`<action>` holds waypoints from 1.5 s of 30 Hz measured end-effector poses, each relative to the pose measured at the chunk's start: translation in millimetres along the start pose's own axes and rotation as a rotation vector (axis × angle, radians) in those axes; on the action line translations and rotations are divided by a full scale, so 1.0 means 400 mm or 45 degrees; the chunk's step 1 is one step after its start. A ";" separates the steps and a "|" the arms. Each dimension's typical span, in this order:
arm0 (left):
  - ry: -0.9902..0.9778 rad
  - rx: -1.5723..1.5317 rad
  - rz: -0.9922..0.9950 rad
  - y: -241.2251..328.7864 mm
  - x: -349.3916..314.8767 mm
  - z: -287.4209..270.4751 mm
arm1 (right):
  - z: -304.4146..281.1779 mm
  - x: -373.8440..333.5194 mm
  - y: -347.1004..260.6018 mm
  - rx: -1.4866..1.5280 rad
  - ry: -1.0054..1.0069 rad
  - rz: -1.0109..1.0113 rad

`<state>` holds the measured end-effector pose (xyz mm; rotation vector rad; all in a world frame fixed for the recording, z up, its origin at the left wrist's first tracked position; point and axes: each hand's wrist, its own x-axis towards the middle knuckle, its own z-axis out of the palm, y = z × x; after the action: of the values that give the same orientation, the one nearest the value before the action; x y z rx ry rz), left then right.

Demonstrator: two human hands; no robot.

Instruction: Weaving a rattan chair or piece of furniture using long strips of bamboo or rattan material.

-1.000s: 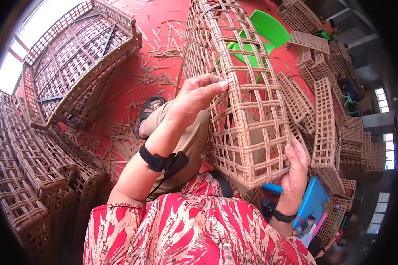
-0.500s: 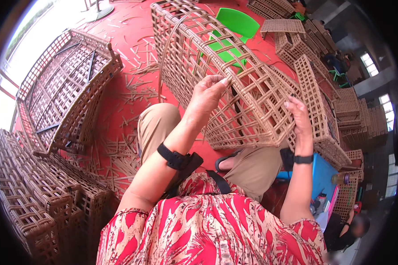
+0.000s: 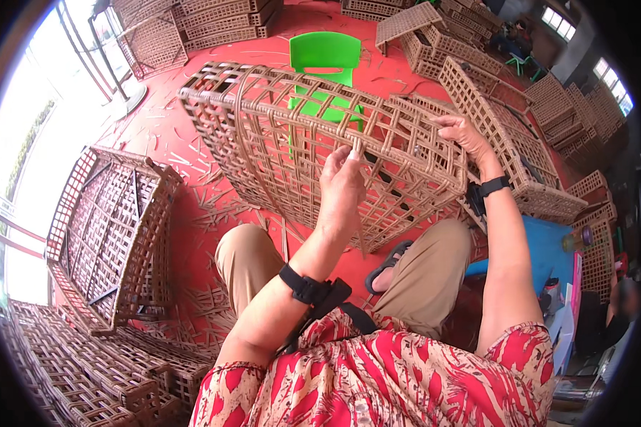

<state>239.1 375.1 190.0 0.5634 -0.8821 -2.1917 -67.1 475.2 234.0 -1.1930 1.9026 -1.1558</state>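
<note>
A large brown woven wicker frame (image 3: 292, 153), box-like and open in its weave, leans across in front of my knees. My left hand (image 3: 343, 186) is closed at its near top edge, thumb and finger pinching a wicker strand there; a loose end hangs below the hand. At the frame's right end, my right hand (image 3: 464, 139) has its fingers bent and drawn together on the upper weave. What exactly lies between the right fingertips is too small to make out. One long curved strand (image 3: 248, 146) loops around the frame's left part.
Behind the frame stands a green plastic chair (image 3: 325, 53). Other wicker pieces stand at left (image 3: 107, 235), lower left (image 3: 85, 363) and right (image 3: 509, 135). Cut strips (image 3: 199, 192) litter the red floor. A blue surface (image 3: 541, 245) with small items is by my right arm.
My view has tilted and shifted, so the frame appears more level. My left hand stays pinched at the edge, while my right hand has moved from the end corner onto the upper weave.
</note>
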 end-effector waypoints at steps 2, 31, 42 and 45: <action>-0.059 -0.003 -0.035 -0.030 -0.018 0.007 | -0.017 0.005 -0.004 -0.004 -0.007 -0.021; -0.056 0.294 0.089 -0.147 -0.165 -0.007 | -0.305 -1.108 0.294 -1.425 0.980 1.488; -0.098 0.117 0.074 -0.126 -0.184 -0.039 | -0.306 -1.147 0.368 -0.889 1.267 1.344; -0.092 0.167 0.138 -0.137 -0.181 -0.045 | -0.338 -1.208 0.470 -0.359 1.391 1.214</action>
<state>273.7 449.9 147.6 0.4886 -1.0755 -2.0782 -52.4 1003.5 144.6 0.4944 2.9355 -1.0148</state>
